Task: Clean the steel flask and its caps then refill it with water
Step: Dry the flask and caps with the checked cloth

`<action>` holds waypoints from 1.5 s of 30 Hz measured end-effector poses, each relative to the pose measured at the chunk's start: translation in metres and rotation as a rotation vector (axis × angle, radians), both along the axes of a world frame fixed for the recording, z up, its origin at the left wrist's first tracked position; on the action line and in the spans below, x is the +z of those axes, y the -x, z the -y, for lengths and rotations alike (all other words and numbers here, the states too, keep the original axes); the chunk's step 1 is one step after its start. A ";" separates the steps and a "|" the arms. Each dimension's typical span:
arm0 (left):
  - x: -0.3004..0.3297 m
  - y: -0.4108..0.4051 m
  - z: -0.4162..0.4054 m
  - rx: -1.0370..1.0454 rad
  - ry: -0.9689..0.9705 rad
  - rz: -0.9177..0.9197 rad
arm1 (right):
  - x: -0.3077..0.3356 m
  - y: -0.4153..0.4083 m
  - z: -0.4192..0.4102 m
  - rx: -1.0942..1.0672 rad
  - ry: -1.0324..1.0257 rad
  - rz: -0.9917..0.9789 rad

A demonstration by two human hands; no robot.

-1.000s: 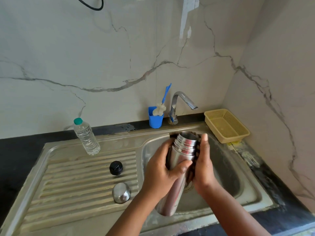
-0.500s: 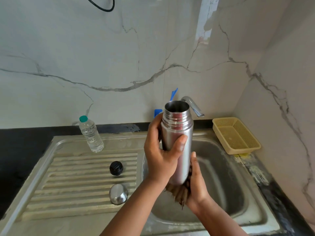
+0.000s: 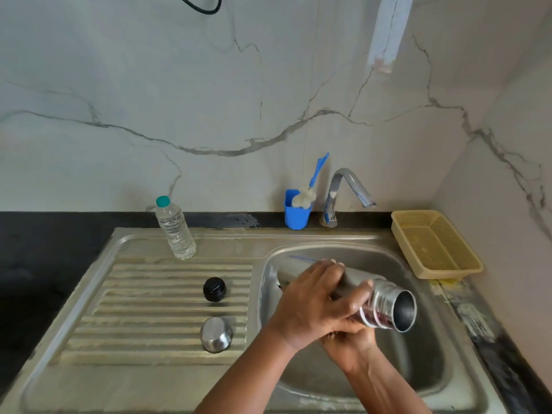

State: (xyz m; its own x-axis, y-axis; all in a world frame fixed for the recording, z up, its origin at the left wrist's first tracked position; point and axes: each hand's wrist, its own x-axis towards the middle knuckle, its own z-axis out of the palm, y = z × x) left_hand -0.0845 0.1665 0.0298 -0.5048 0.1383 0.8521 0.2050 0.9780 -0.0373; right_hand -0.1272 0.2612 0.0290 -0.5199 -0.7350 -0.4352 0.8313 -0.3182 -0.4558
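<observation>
Shiny steel flask (image 3: 385, 306) tilted sideways, uncapped, gripped by both hands (image 3: 310, 306), over sink (image 3: 430, 380)

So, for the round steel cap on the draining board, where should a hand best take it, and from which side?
The steel cap lies dome up on the ribbed draining board, apart from the black cap. Probably best to come from above and pinch its lower sides with thumb and fingers: the polished dome looks slippery, and its rim rests on the ridges.

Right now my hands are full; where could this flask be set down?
Bare ribs left of the black plastic cap and domed steel cap, or the empty yellow mesh basket. Crowded: between the caps.
</observation>
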 end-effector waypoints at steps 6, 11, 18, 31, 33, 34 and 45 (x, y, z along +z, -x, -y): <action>-0.009 -0.021 0.042 0.020 0.139 0.124 | 0.015 0.004 -0.011 -0.010 -0.051 0.017; -0.004 -0.038 0.070 0.064 0.210 0.191 | 0.035 0.005 -0.016 0.076 -0.068 -0.088; 0.006 -0.069 0.103 0.220 0.182 0.224 | 0.053 0.023 -0.030 -0.051 -0.041 -0.248; -0.008 -0.161 0.152 0.602 -1.127 -0.144 | 0.002 0.046 -0.020 -0.078 -0.440 -0.139; -0.013 -0.169 0.157 0.646 -1.114 -0.108 | -0.011 0.043 -0.019 -0.080 -0.482 -0.119; -0.014 -0.172 0.158 0.651 -1.116 -0.102 | -0.015 0.042 -0.018 -0.072 -0.501 -0.109; -0.035 -0.189 0.168 0.668 -1.086 -0.087 | -0.038 0.035 -0.007 -0.002 -0.608 -0.049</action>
State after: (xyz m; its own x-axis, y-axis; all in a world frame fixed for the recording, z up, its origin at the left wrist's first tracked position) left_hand 0.1048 -0.0011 -0.0052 -0.1440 -0.9046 0.4011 -0.2986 0.4262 0.8539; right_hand -0.1618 0.2678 -0.0090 -0.5510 -0.3618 -0.7520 0.8043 0.0097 -0.5941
